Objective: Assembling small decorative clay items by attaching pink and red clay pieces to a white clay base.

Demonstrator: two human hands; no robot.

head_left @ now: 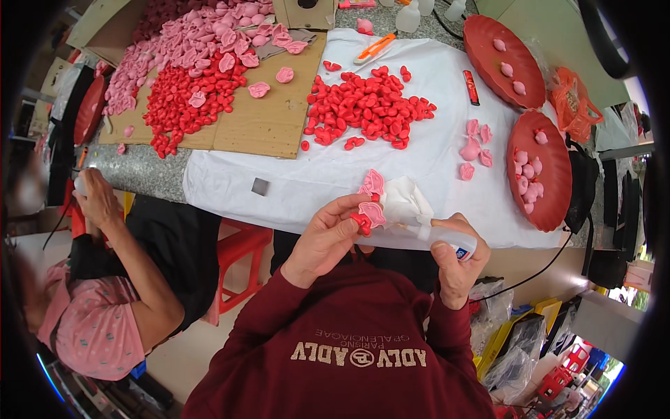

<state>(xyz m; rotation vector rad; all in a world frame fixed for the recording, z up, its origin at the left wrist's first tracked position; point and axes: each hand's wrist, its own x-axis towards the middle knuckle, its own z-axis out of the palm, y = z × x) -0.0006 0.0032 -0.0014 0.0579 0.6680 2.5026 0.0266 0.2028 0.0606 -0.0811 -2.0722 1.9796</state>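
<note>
Maroon fabric sweatshirt (335,307) fills the foreground; the left hand (322,241) pinches a ruffled pink piece (373,212) and smooth red piece (361,223) over a wrinkled white sheet (272,200); the right hand (458,260) grips a translucent plastic squeeze bottle (450,239).

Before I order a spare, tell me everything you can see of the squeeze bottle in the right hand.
The squeeze bottle looks like translucent whitish plastic, with a partly covered blue and red label. A slim nozzle narrows to a fine tip. It is held nearly on its side near the table's front edge, nozzle toward the left hand, its tip seemingly just short of the pink piece there. The right hand's fingers wrap its body. Its fill level cannot be told.
</note>
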